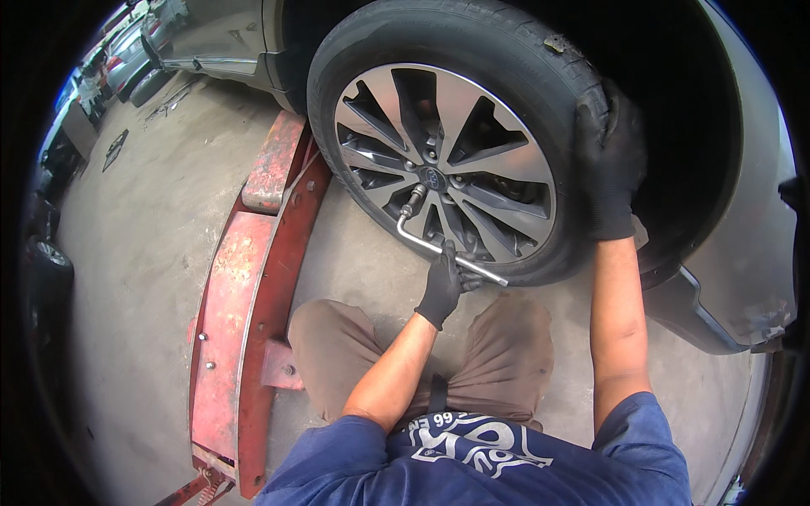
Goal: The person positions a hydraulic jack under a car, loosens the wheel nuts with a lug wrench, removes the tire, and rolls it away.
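A car wheel (472, 156) with a two-tone alloy rim and black tyre is on the car in front of me. My left hand (447, 281), in a black glove, is closed round the handle of a silver L-shaped lug wrench (434, 246). The wrench's socket end sits at a lug nut position below the hub cap (432, 178). My right hand (609, 156), also gloved in black, rests against the right side of the tyre tread, fingers bent over it and apart from the wrench.
A red lift arm or floor jack (245, 287) with worn paint stands left of the wheel, reaching under the car. The car's bumper (734, 253) and dark wheel arch lie to the right. Other cars (126, 59) and a loose wheel (51, 255) are at the far left.
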A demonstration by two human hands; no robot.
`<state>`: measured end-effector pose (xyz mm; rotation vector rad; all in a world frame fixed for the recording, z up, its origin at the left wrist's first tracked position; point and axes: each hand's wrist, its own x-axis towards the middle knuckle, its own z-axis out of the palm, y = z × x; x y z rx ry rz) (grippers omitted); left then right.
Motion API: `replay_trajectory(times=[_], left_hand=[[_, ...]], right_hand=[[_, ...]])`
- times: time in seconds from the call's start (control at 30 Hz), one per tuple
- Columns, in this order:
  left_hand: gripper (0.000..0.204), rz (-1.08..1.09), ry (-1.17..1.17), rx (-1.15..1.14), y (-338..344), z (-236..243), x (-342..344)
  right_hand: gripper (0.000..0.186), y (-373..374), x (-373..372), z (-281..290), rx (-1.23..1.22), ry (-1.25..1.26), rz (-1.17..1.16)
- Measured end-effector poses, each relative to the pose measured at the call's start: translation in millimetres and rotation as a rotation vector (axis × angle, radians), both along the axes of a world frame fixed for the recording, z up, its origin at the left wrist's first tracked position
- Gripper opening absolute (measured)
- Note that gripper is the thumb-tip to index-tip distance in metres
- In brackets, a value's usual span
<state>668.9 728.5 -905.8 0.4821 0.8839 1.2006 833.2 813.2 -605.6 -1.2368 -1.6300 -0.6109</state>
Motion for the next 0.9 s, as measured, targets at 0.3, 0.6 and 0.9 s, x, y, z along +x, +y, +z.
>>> replay_trajectory(times=[0.3, 0.6, 0.9], left_hand=[[0.028, 0.418, 1.53, 0.598, 108, 91, -228], [0.043, -0.1, 1.1, 0.137, 22, -96, -78], [0.04, -0.071, -0.033, 0.566, 47, 75, -123]], right_hand=[[0.056, -1, 4, 1, 0.001, -0.028, 0.026], [0.055, -2, -1, 1, 0.018, -0.032, -0.02], [0.056, 1, 2, -3, 0.043, -0.021, 0.008]])
